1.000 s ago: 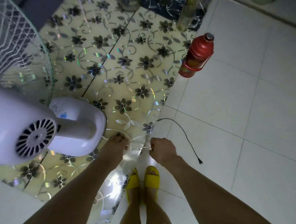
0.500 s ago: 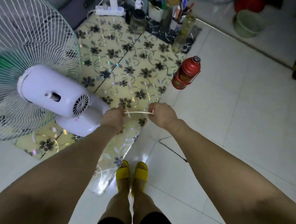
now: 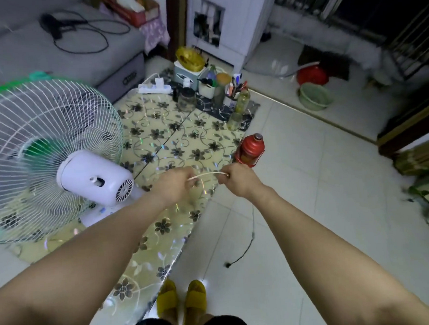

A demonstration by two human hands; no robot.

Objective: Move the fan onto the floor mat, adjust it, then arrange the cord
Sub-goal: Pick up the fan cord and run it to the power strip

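A white fan with a wire grille and green blades stands on the flowered floor mat at the left. My left hand and my right hand are both closed on a short taut stretch of the white cord, held up above the mat's right edge. From my right hand the cord drops to the tiled floor, where its dark end and plug lie near my yellow slippers.
A red flask stands at the mat's right edge just beyond my right hand. Jars, bottles and a power strip crowd the mat's far end. A sofa is at the far left, basins at the far right, plants at the right edge.
I have risen from a crouch; both hands lifted the cord off the floor and hold it stretched between them. The view widened, and the plug end trails on the tiles.
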